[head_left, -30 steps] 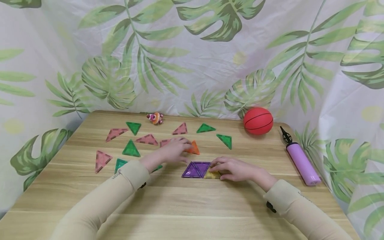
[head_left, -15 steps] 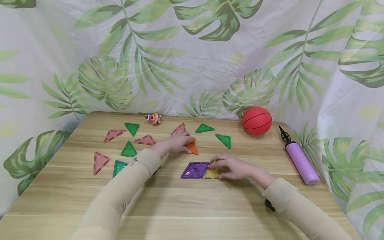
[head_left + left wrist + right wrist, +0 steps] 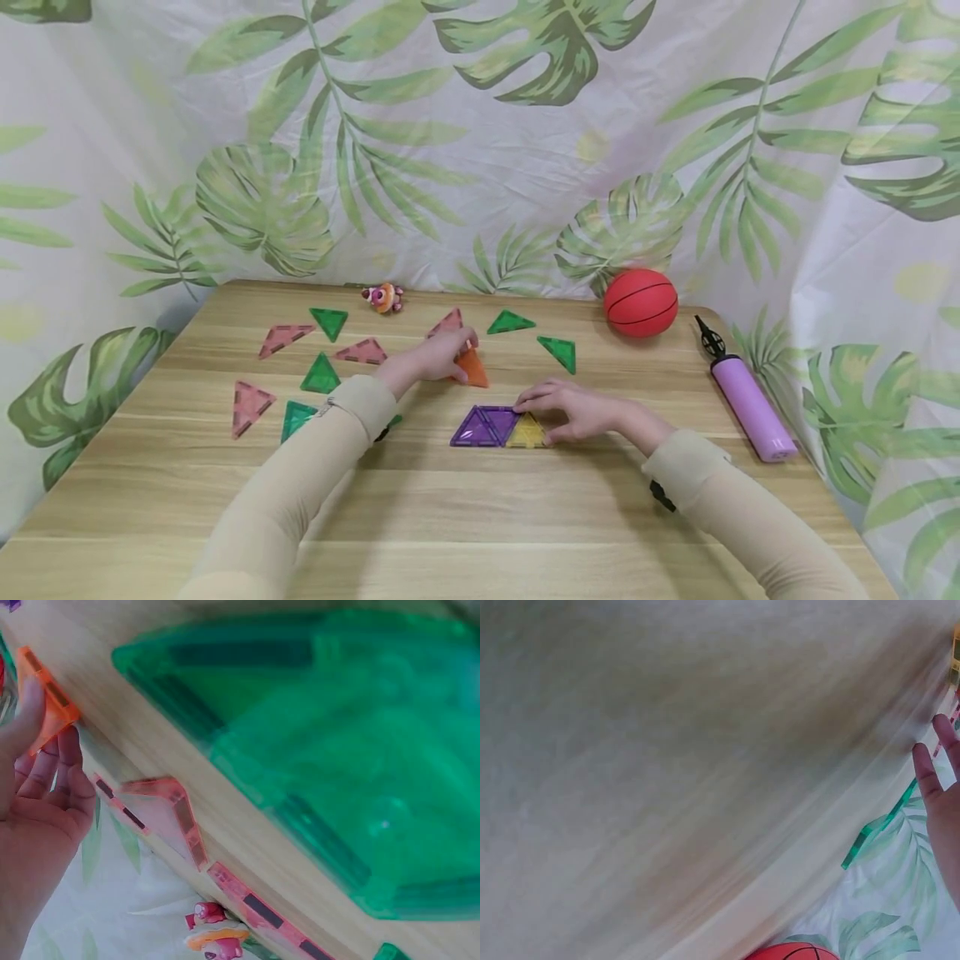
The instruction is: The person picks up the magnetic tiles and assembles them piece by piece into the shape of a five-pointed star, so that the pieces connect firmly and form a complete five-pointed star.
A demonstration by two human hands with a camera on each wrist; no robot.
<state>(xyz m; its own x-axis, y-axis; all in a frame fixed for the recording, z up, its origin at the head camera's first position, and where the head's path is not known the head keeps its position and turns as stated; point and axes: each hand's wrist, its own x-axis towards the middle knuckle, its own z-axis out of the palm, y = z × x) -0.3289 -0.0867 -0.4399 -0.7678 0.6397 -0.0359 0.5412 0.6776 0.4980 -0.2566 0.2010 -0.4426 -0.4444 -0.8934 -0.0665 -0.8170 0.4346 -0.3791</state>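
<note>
My left hand (image 3: 438,356) pinches an orange triangular magnetic tile (image 3: 473,367) between thumb and fingers. The left wrist view shows that orange tile (image 3: 54,705) tilted up in the fingertips. Two purple triangular tiles (image 3: 487,426) lie edge to edge in front of me, with a yellow triangular tile (image 3: 527,431) against their right side. Over the yellow tile rests my right hand (image 3: 581,410), its fingertips near the top corner and its thumb by the right corner. Only some fingers of the right hand (image 3: 943,769) appear in its wrist view.
Several green tiles (image 3: 321,374) and pink tiles (image 3: 251,407) lie scattered on the wooden table (image 3: 450,533). A small toy figure (image 3: 383,297) stands at the back edge. On the right are a red ball (image 3: 641,303) and a purple hand pump (image 3: 753,408).
My left hand has reached farther in, taken hold of the orange tile and tipped it up. The right hand has stayed by the yellow tile, which shows more fully now.
</note>
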